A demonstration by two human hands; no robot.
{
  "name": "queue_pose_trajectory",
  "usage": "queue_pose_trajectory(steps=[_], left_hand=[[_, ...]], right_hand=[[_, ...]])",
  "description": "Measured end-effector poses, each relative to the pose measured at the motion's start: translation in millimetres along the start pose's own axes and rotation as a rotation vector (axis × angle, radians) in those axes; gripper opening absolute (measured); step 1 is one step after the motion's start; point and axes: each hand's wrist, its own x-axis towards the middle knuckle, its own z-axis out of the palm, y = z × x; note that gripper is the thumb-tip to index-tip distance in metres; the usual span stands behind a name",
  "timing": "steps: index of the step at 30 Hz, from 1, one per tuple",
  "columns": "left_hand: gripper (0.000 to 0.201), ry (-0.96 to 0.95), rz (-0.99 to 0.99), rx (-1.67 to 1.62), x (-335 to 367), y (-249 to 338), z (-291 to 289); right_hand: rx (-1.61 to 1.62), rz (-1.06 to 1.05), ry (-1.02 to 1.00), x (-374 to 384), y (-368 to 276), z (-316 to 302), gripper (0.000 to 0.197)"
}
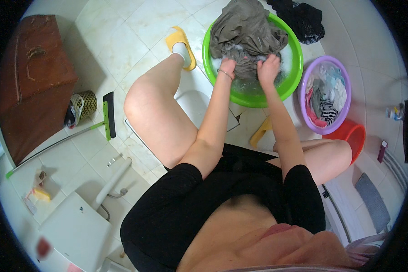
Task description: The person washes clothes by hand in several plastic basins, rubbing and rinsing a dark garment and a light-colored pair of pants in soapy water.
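Observation:
A green plastic basin (289,87) with soapy water stands on the tiled floor ahead of me. A large grey-olive garment (247,29) lies heaped in it, partly draped over the far rim. My left hand (228,66) and my right hand (268,68) both clutch a wet bunch of this garment close together at the near side of the basin, just above the foam. A thin bracelet circles my left wrist.
A purple basin (344,106) filled with mixed clothes sits to the right, a red bucket (350,134) beside it. Dark clothing (303,20) lies behind. At left are a brown wooden chest (31,81), a green-handled squeegee (108,115), a small woven basket (87,103) and a white fixture (77,226).

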Motion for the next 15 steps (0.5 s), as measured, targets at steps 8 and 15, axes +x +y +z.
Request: queue_pose_trajectory(steps=[8,15], left_hand=[[0.027,0.375,0.277,1.109,-19.8,36.4,4.7],[0.068,0.096,0.363,1.672,-38.8,32.9,45.6]], right_hand=[[-0.05,-0.304,-0.018,76.8,17.5,-32.9,0.029],[0.523,-0.24,-0.202,99.4,-39.9,-91.5,0.026]])
